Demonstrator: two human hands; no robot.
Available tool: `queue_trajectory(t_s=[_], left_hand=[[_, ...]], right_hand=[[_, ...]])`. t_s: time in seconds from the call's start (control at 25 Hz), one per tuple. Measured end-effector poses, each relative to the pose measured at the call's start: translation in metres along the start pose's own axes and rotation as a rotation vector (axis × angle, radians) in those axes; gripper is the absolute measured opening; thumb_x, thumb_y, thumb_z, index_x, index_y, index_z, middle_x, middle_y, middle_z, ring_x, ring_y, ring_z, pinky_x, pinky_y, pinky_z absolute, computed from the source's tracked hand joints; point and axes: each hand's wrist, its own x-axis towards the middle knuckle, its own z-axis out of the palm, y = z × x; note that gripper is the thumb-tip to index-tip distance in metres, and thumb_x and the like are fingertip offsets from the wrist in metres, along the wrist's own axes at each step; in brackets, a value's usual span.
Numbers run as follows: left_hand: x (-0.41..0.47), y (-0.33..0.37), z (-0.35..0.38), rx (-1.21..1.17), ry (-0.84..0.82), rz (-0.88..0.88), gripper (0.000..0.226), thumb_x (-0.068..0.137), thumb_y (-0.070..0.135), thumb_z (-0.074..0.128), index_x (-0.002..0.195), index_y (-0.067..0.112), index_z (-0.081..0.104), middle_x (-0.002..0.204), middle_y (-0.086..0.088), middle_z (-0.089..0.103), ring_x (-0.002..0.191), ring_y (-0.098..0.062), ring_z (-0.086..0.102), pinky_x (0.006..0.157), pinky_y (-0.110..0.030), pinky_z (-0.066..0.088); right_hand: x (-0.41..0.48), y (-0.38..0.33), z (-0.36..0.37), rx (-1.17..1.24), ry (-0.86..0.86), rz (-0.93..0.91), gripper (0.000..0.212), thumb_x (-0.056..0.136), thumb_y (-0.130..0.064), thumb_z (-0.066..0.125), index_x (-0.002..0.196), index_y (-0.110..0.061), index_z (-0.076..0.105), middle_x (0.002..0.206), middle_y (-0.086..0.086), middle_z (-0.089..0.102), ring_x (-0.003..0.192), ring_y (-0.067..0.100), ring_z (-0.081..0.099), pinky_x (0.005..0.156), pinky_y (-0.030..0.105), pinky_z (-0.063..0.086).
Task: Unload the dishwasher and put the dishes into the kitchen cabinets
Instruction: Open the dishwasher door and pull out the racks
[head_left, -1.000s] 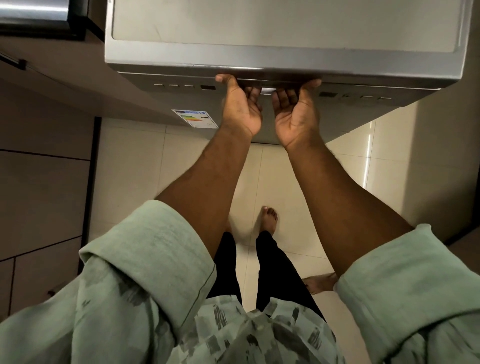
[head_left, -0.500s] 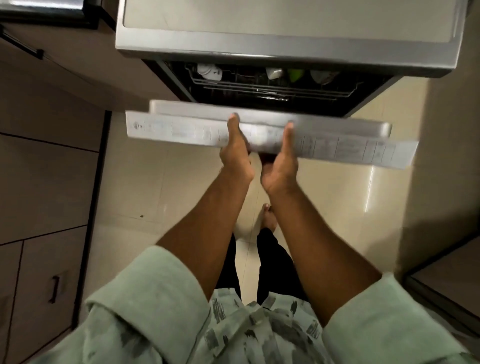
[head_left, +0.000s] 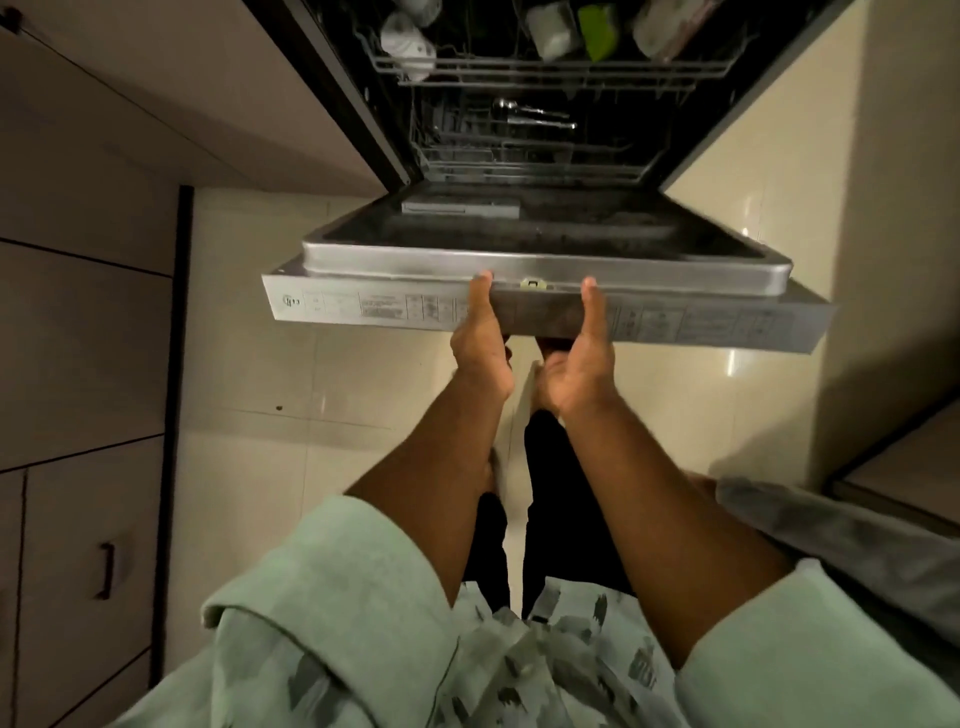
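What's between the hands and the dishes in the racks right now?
Only the dishwasher door: both the left hand and right hand grip its front edge. It is swung far down; upper rack is exposed beyond.

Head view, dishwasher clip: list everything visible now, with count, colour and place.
Dishwasher door: one, steel, lowered partway, gripped at its top edge.
Upper rack: one, grey wire, top of the opening.
White dishes: several, exact count unclear, upper rack.
Green item: one, upper rack.
Cutlery: a few metal pieces, deeper inside.
Cabinets: brown, left side; one dark handle.
Floor: cream tiles.
Left hand: on the door edge.
Right hand: on the door edge.
Sleeves: two, pale green, rolled.
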Motion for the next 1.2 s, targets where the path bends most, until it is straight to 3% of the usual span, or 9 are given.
queue_trajectory(t_s=[0.2,0.28,0.44,0.64,0.72,0.88,1.0,1.12,1.2], left_hand=[[0.006,-0.022,-0.022,0.022,-0.052,-0.009,0.051,0.075,0.053,0.071,0.108,0.015,0.062,0.107,-0.006,0.068,0.098,-0.018,0.063,0.078,-0.028,0.048],[0.009,-0.041,-0.037,-0.001,-0.061,-0.007,0.046,0.078,0.051,0.071,0.107,0.016,0.061,0.107,-0.007,0.067,0.099,-0.019,0.063,0.078,-0.028,0.048],[0.019,-0.082,-0.070,-0.053,-0.076,-0.022,0.047,0.081,0.047,0.070,0.115,0.017,0.058,0.114,-0.008,0.066,0.103,-0.020,0.061,0.078,-0.027,0.048],[0.035,-0.124,-0.098,-0.026,-0.067,0.020,0.057,0.081,0.048,0.067,0.126,0.016,0.058,0.112,-0.009,0.067,0.095,-0.017,0.061,0.074,-0.025,0.046],[0.035,-0.137,-0.104,-0.020,-0.062,0.027,0.051,0.085,0.047,0.063,0.127,0.017,0.058,0.112,-0.009,0.068,0.092,-0.015,0.065,0.069,-0.023,0.050],[0.045,-0.163,-0.114,-0.097,-0.072,-0.015,0.022,0.096,0.034,0.050,0.096,0.019,0.066,0.075,-0.002,0.072,0.060,-0.009,0.068,0.046,-0.016,0.049],[0.064,-0.189,-0.126,-0.133,-0.038,-0.004,0.018,0.095,0.030,0.051,0.091,0.022,0.067,0.078,0.000,0.071,0.067,-0.010,0.067,0.051,-0.018,0.051],[0.083,-0.214,-0.144,-0.156,-0.001,-0.019,0.018,0.086,0.030,0.061,0.102,0.021,0.066,0.093,-0.002,0.069,0.084,-0.014,0.066,0.070,-0.025,0.051],[0.098,-0.232,-0.160,-0.168,0.004,-0.032,0.036,0.079,0.031,0.068,0.111,0.017,0.064,0.106,-0.007,0.068,0.100,-0.021,0.064,0.090,-0.031,0.048]], right_hand=[[0.001,0.019,-0.028,0.000,-0.034,-0.085,0.067,0.079,-0.037,0.078,0.131,-0.012,0.045,0.127,0.019,0.060,0.115,0.030,0.062,0.097,0.044,0.053],[-0.001,0.033,-0.046,-0.007,-0.044,-0.074,0.060,0.082,-0.035,0.075,0.129,-0.011,0.048,0.126,0.019,0.062,0.114,0.030,0.063,0.097,0.042,0.053],[0.000,0.064,-0.090,-0.011,-0.016,-0.027,0.064,0.081,-0.034,0.076,0.133,-0.008,0.050,0.128,0.020,0.062,0.116,0.029,0.063,0.099,0.041,0.052],[0.011,0.091,-0.134,-0.004,-0.008,0.005,0.062,0.081,-0.029,0.075,0.133,-0.008,0.052,0.128,0.019,0.062,0.116,0.029,0.063,0.095,0.038,0.054],[0.015,0.099,-0.151,-0.018,-0.022,0.016,0.067,0.078,-0.030,0.076,0.136,-0.009,0.050,0.128,0.018,0.062,0.115,0.029,0.064,0.093,0.037,0.055],[0.024,0.120,-0.182,-0.043,-0.050,0.036,0.071,0.073,-0.031,0.078,0.134,-0.006,0.051,0.124,0.017,0.064,0.116,0.030,0.063,0.098,0.041,0.052],[0.035,0.132,-0.204,-0.026,-0.027,0.074,0.046,0.073,-0.022,0.077,0.114,-0.008,0.062,0.101,0.010,0.070,0.100,0.024,0.068,0.088,0.036,0.055],[0.044,0.143,-0.226,-0.007,-0.020,0.113,0.008,0.089,-0.006,0.060,0.093,-0.012,0.062,0.077,0.003,0.072,0.074,0.015,0.071,0.064,0.028,0.059],[0.053,0.155,-0.242,-0.001,-0.024,0.140,0.015,0.094,-0.002,0.051,0.093,-0.014,0.060,0.074,0.001,0.073,0.070,0.012,0.071,0.059,0.024,0.057]])
